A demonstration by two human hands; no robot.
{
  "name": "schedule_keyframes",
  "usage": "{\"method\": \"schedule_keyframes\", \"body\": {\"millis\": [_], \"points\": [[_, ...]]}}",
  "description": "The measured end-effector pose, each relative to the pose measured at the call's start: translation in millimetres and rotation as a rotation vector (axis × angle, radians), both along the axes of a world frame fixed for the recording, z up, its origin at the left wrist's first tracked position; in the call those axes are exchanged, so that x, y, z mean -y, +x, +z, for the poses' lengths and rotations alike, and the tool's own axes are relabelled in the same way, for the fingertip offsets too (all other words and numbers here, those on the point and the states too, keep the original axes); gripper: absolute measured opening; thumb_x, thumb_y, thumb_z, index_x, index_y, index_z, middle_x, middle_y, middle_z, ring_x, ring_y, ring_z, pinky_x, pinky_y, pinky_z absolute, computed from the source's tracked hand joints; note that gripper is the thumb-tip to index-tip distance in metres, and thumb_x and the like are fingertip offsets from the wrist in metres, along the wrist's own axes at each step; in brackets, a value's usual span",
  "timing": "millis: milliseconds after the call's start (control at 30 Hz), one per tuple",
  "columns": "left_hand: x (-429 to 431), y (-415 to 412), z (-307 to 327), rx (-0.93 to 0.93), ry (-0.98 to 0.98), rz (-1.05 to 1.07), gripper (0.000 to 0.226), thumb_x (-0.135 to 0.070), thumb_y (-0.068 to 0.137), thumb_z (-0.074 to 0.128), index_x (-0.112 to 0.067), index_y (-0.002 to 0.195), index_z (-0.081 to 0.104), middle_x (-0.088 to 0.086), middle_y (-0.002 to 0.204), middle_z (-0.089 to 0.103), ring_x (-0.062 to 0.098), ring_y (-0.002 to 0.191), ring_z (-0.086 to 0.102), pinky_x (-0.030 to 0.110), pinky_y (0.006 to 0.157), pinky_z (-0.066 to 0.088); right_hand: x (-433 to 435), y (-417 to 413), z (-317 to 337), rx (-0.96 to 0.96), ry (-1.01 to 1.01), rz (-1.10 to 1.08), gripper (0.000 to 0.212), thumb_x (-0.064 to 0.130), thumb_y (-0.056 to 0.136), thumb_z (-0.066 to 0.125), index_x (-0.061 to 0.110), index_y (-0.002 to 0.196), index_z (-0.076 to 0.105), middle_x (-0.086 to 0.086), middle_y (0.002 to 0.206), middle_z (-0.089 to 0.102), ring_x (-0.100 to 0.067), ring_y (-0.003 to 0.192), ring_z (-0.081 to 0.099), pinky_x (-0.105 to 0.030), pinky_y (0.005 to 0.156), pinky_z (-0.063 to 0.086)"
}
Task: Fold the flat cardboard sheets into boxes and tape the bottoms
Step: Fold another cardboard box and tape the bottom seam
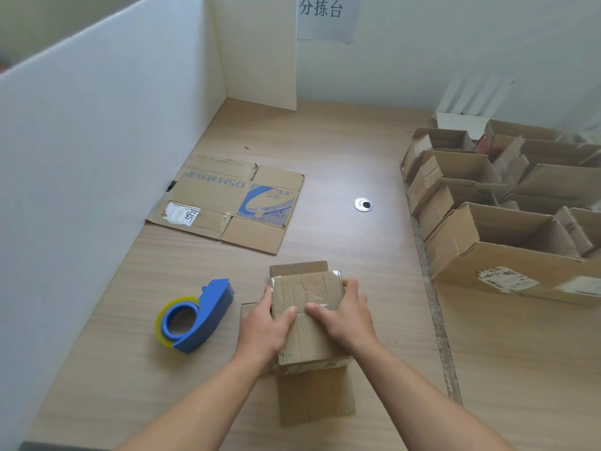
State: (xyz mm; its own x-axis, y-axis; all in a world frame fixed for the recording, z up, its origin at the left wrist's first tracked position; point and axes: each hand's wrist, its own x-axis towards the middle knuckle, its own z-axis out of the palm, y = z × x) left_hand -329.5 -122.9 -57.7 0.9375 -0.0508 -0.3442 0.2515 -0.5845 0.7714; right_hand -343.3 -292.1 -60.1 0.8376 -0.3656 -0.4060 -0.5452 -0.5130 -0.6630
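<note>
The small box (309,289) sits bottom-up at the table's six o'clock and looks nearly sealed. The left hand (265,323) and right hand (344,315) clasp its sides, thumbs pressing the tape. From the box, one flat sheet (227,200) waits at eleven o'clock and the tape dispenser (195,315) lies at nine.

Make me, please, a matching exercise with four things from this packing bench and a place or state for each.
Things
1. tape dispenser
2. flat printed sheet
3. small box
4. open boxes

Places or states
A. gripped by the left hand and right hand, taped side up
B. lying flat beside the white partition
C. crowded at the right of the table
D. resting just left of the hands

Pairs: 1-D, 2-B, 3-A, 4-C
</note>
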Motion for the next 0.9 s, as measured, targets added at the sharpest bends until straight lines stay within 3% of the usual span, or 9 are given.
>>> {"method": "schedule_keyframes", "body": {"millis": [200, 367, 467, 533, 600, 700, 767, 900], "points": [[-7, 5, -11, -0.082, -0.138, 0.067, 0.052, -0.032, 0.094, 0.061, -0.035, 0.145, 0.048, -0.014, 0.120, 0.067, 0.010, 0.111, 0.062, 0.037, 0.100, 0.049, 11, -1, -8, 0.111, 0.138, -0.085, 0.024, 0.040, 0.089, 0.065, 0.036, 0.105, 0.047, -0.002, 0.105, 0.059, -0.020, 0.095, 0.060, -0.038, 0.083, 0.053], [-17, 9, -1, -0.189, -0.350, 0.068, 0.046, -0.016, 0.100, 0.056, -0.031, 0.142, 0.048, -0.020, 0.123, 0.062, 0.007, 0.117, 0.059, 0.035, 0.104, 0.048, 20, -8, -3, 0.127, 0.284, -0.117, 0.011, 0.029, 0.097, 0.059, 0.034, 0.106, 0.057, -0.003, 0.093, 0.068, -0.020, 0.086, 0.067, -0.041, 0.080, 0.055], [-19, 8, 6, -0.117, -0.353, 0.036, 0.046, -0.016, 0.100, 0.056, -0.030, 0.143, 0.048, -0.025, 0.124, 0.059, 0.002, 0.120, 0.055, 0.024, 0.103, 0.044, 27, -16, 6, 0.168, 0.347, -0.091, 0.014, 0.029, 0.097, 0.060, 0.040, 0.106, 0.055, -0.001, 0.098, 0.067, -0.018, 0.088, 0.066, -0.041, 0.081, 0.055], [-18, 9, 14, -0.030, -0.374, 0.056, 0.043, -0.017, 0.099, 0.057, -0.039, 0.136, 0.053, -0.030, 0.121, 0.061, 0.001, 0.122, 0.055, 0.026, 0.105, 0.043, 33, -20, 16, 0.234, 0.375, -0.091, 0.022, 0.031, 0.097, 0.061, 0.046, 0.110, 0.052, -0.002, 0.102, 0.065, -0.019, 0.091, 0.064, -0.034, 0.076, 0.054], [-15, 11, 24, 0.077, -0.382, 0.054, 0.043, -0.021, 0.098, 0.060, -0.050, 0.128, 0.054, -0.023, 0.121, 0.065, 0.001, 0.118, 0.059, 0.036, 0.105, 0.047, 38, -23, 27, 0.287, 0.427, -0.106, 0.034, 0.032, 0.097, 0.061, 0.052, 0.121, 0.048, -0.002, 0.103, 0.064, -0.018, 0.095, 0.064, -0.027, 0.073, 0.049], [-6, 16, 44, 0.225, -0.307, -0.026, 0.058, -0.027, 0.095, 0.064, -0.054, 0.137, 0.035, -0.012, 0.107, 0.063, -0.001, 0.100, 0.061, 0.022, 0.091, 0.049, 44, -21, 37, 0.295, 0.482, -0.079, 0.060, 0.036, 0.097, 0.060, 0.060, 0.142, 0.028, -0.006, 0.103, 0.064, -0.015, 0.092, 0.067, -0.023, 0.073, 0.050], [-1, 21, 55, 0.274, -0.242, -0.082, 0.064, -0.027, 0.094, 0.064, -0.051, 0.143, 0.029, -0.007, 0.095, 0.060, 0.004, 0.089, 0.060, 0.017, 0.083, 0.047, 47, -18, 38, 0.291, 0.489, -0.084, 0.060, 0.037, 0.096, 0.061, 0.061, 0.141, 0.029, -0.009, 0.101, 0.068, -0.016, 0.089, 0.070, -0.028, 0.076, 0.056], [2, 31, 61, 0.205, -0.166, -0.182, 0.063, -0.030, 0.094, 0.063, -0.049, 0.145, 0.033, -0.003, 0.086, 0.052, 0.012, 0.082, 0.055, 0.033, 0.086, 0.053, 50, -16, 41, 0.286, 0.429, -0.092, 0.050, 0.037, 0.096, 0.061, 0.056, 0.136, 0.038, -0.013, 0.094, 0.062, -0.022, 0.085, 0.069, -0.036, 0.079, 0.058]]}}
